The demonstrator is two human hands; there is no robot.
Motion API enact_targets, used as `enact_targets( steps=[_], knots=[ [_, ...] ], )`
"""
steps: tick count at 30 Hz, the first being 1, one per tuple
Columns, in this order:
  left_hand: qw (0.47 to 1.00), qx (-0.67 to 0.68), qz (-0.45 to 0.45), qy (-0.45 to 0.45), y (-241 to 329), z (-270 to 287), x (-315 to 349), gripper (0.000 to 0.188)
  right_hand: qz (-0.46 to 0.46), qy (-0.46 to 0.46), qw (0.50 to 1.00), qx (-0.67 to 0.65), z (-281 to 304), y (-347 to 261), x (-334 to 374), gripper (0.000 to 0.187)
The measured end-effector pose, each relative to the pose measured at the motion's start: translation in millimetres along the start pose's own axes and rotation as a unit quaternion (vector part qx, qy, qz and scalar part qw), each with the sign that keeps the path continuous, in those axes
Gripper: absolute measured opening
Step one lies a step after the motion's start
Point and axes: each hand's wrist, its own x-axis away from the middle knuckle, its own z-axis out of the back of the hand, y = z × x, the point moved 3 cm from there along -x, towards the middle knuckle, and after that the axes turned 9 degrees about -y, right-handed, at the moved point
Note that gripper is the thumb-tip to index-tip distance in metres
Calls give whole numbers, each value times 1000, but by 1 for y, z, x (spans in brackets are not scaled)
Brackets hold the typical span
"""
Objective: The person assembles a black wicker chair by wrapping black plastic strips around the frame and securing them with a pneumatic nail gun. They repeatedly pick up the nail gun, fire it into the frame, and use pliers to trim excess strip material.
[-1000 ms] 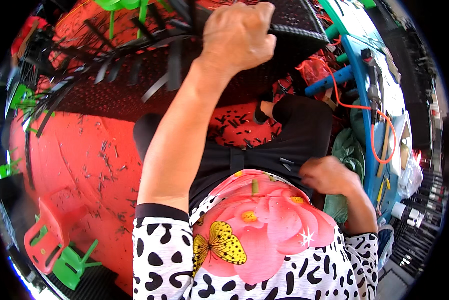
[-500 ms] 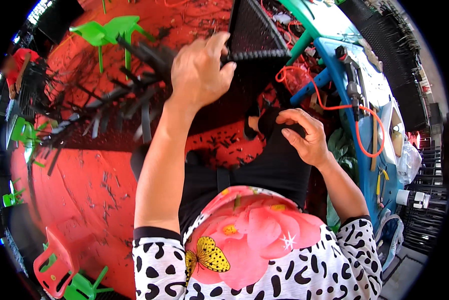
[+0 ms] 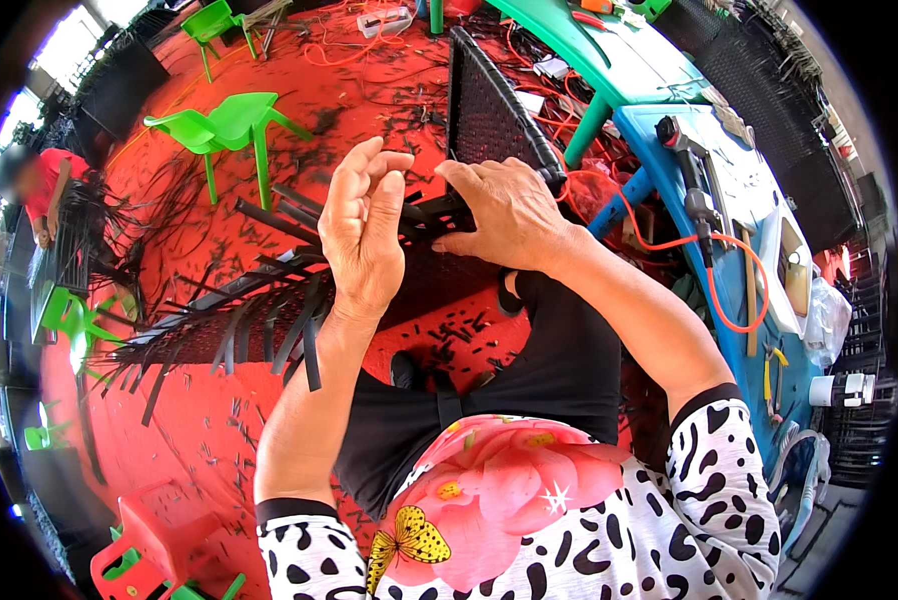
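A black woven piece (image 3: 409,285) stands before my knees, with many loose flat strips (image 3: 294,325) fanning out to the left along its upper edge. My left hand (image 3: 361,235) is raised over that edge, palm turned to the right, fingers loosely stretched and apart, holding nothing that I can see. Facing it, my right hand (image 3: 509,215) is at the corner of the weave, thumb and forefinger spread apart with strips showing in the gap. Whether its fingertips touch the strips I cannot tell. Behind it rises another woven side (image 3: 489,115) with a thick rim.
On the right, a blue table (image 3: 659,200) bears a black tool (image 3: 699,195) with an orange hose (image 3: 764,300). A green table (image 3: 609,60) adjoins it. Green chairs (image 3: 234,125) and a red chair (image 3: 159,535) stand left on the scrap-strewn red floor (image 3: 219,400). A person (image 3: 54,190) works at far left.
My right hand has moved from above my right knee up and left to the woven corner. The left hand has come down slightly and turned its palm rightward. The view has tilted upward.
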Motion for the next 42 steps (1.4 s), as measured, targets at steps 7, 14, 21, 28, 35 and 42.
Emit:
enact_targets(
  steps=[7,14,21,28,35,42],
  knots=[
    [982,-121,-139,-34,50,-6,22,25,73,74,990,-90,-3,-5,8,29],
    [879,-301,-310,-203,57,-43,53,21,-5,143,949,-280,-4,-6,37,21],
    [819,-510,-141,-224,27,-35,45,18,8,149,929,-338,-1,-12,56,19],
    [776,-542,-91,-309,35,-35,35,15,140,263,949,-108,8,-35,72,12],
    [850,-433,-35,-299,27,-26,36,26,49,242,910,-334,-12,-46,86,6],
    [859,-438,-69,-256,29,-29,44,18,-54,170,882,-436,-10,-50,89,22]
  ],
)
